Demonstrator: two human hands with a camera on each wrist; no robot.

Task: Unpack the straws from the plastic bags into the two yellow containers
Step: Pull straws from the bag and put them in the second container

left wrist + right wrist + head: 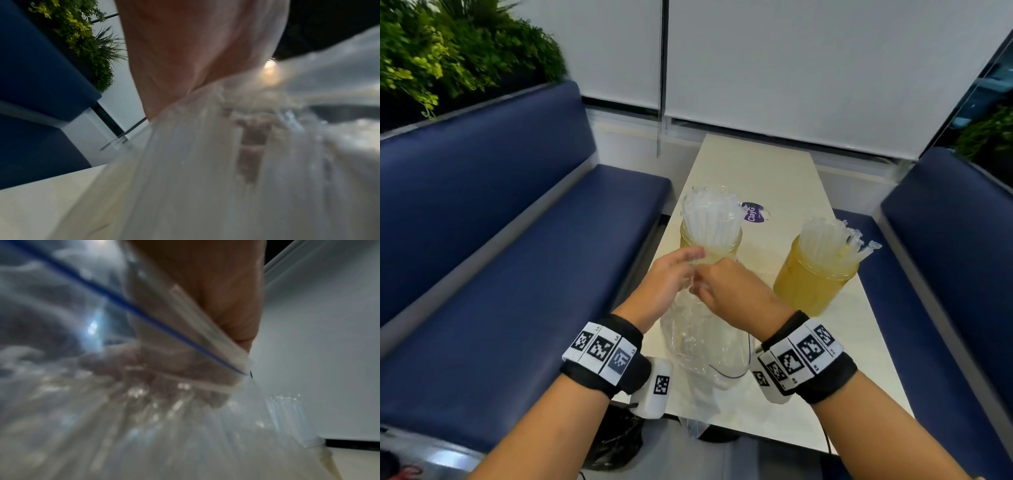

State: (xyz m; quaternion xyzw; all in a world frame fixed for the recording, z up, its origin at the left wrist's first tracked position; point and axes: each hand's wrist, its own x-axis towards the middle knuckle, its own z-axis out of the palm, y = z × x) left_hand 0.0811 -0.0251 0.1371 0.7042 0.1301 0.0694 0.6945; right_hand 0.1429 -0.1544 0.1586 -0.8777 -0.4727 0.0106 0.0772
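Two yellow containers stand on the cream table (784,178). The left container (726,246) holds a bunch of clear straws (710,216). The right container (811,277) is also packed with straws (828,240). In front of the left container both my hands grip a crumpled clear plastic bag (702,342) that hangs down to the table. My left hand (674,274) and right hand (722,284) meet at its top. In the right wrist view the bag (144,418) with its blue zip line covers my fingers (144,363). The left wrist view shows blurred bag film (226,162).
Blue padded benches (517,267) flank the table on both sides. A purple-labelled wrapper (755,212) lies on the table behind the left container. Another clear bag (695,428) hangs over the near table edge. Green plants (448,51) stand behind the left bench.
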